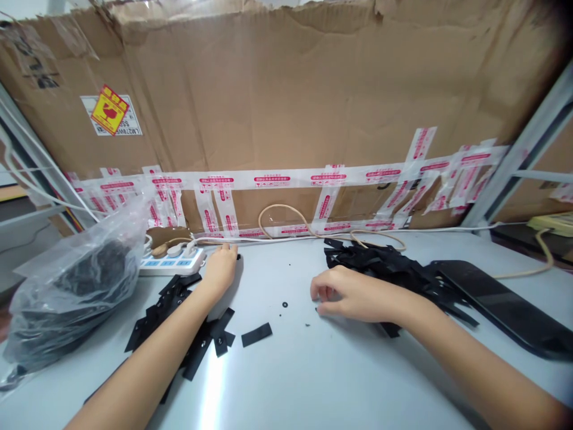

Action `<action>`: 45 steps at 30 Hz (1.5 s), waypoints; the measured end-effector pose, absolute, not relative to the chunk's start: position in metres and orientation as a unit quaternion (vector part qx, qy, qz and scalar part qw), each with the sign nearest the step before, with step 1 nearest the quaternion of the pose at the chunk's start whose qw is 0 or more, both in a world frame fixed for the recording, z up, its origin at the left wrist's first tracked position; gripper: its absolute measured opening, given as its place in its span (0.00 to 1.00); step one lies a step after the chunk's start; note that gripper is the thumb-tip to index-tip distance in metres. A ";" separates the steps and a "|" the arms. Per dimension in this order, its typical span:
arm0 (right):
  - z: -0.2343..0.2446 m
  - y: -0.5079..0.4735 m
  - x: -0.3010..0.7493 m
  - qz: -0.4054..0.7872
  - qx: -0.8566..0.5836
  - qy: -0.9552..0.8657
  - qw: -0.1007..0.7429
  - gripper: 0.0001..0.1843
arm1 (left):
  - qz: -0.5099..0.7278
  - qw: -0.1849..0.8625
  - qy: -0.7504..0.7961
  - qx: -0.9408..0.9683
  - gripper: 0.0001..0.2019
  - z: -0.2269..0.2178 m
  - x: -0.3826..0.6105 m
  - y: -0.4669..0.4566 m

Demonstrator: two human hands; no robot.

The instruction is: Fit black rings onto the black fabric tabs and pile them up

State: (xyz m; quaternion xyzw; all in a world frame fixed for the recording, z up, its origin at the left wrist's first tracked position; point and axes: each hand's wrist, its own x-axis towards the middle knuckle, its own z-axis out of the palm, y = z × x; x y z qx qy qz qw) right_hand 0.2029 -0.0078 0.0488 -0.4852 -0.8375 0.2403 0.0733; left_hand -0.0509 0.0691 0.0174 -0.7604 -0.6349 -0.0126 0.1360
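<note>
My left hand [221,267] reaches to the back of the table beside the white power strip [172,263]. Its fingers are bent down and closed, and a small dark bit peeks out at their right side; what it is stays hidden. Under and beside the left forearm lies a loose pile of black strips [194,358], some with small round holes. My right hand [342,292] rests low over the table, fingers curled, with a gap between thumb and forefinger. Behind it spreads a larger heap of black strips [371,260]. A single black strip [256,334] and a small black ring [285,304] lie between the hands.
A clear plastic bag [85,280] full of dark pieces stands at the left. A flat black glossy object [505,304] lies at the right. Cables [286,207] run along the back, before a tall taped cardboard sheet [286,107]. Tiny black specks dot the tabletop [286,382].
</note>
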 end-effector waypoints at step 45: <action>0.023 0.012 0.198 0.276 -0.484 -0.798 0.230 0.06 | -0.310 -0.472 -0.409 -0.717 0.08 0.027 -0.011 0.059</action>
